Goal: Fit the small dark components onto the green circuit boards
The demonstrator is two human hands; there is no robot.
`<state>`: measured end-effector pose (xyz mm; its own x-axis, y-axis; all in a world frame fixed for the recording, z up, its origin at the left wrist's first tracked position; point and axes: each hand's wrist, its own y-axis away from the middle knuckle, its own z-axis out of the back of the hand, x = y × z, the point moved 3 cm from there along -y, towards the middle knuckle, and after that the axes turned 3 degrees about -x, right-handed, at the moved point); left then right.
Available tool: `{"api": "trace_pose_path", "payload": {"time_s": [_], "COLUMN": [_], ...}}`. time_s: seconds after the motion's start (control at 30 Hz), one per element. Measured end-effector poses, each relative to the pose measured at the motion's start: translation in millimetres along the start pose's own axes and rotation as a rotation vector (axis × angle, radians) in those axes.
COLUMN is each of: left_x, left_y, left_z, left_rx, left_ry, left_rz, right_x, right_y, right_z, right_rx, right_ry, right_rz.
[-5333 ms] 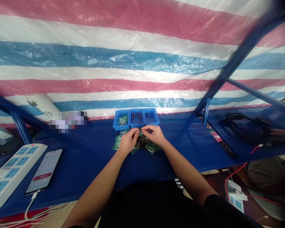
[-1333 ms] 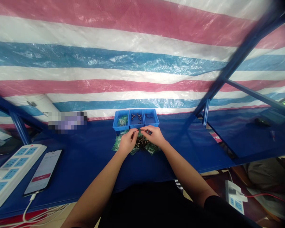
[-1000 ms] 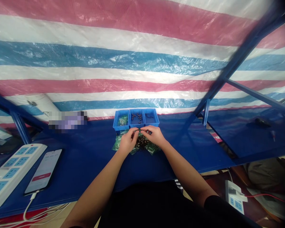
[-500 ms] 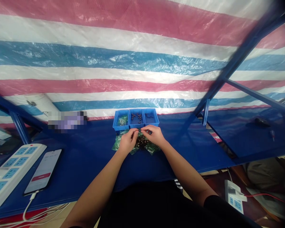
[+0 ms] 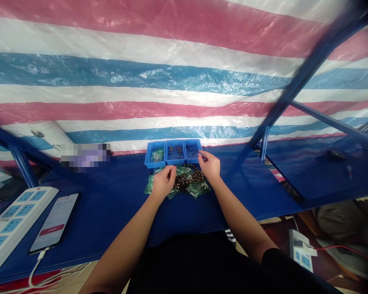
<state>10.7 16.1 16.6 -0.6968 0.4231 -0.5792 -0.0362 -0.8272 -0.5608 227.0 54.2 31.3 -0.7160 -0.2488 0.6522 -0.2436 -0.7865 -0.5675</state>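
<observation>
My left hand (image 5: 163, 182) rests on the blue table beside a heap of small green bags and dark metal parts (image 5: 188, 183), its fingers curled in a pinch on something I cannot make out. My right hand (image 5: 209, 164) is stretched toward the right compartment of the blue three-part tray (image 5: 172, 152), fingertips pinched at the tray's right edge; what they hold is too small to see. The tray's left compartment holds green bags, the middle and right ones hold small dark parts.
A white power strip (image 5: 9, 218) and a phone (image 5: 54, 223) on a charging cable lie at the left of the table (image 5: 110, 204). A striped tarp hangs behind. A blue frame post (image 5: 264, 143) stands right of the tray. Another power strip (image 5: 299, 245) lies on the floor.
My hands were pinched together over the heap; now the right hand has moved away, up and right to the tray's right compartment. The left hand stays by the heap.
</observation>
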Motion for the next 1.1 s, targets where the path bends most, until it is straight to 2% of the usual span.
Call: {"api": "trace_pose_path", "payload": {"time_s": [0.1,0.23,0.3,0.47,0.6,0.83,1.1], "left_x": [0,0,0,0,-1,-3,-2], "left_y": [0,-1,-1,-1,0,0,0], "left_z": [0.5,0.6,0.8,-0.1,-0.9,-0.6,-1.2], "left_rx": [0.013,0.050,0.046,0.032,0.037,0.020,0.043], "left_ry": [-0.004,0.004,0.001,0.004,0.007,0.011,-0.005], "left_rz": [-0.003,-0.013,-0.011,-0.001,-0.002,-0.006,-0.002], "right_x": [-6,-10,-11,-9,-9,-3,-3], "right_y": [-3,2,6,8,9,11,15], "right_z": [-3,-17,-22,-22,-22,-29,-37], "right_rx": [0.139,0.451,0.553,0.499,0.551,0.518,0.582], "right_ry": [0.037,0.062,0.133,0.309,0.375,0.345,0.393], "right_rz": [-0.033,-0.025,-0.005,0.001,-0.015,0.060,0.065]}}
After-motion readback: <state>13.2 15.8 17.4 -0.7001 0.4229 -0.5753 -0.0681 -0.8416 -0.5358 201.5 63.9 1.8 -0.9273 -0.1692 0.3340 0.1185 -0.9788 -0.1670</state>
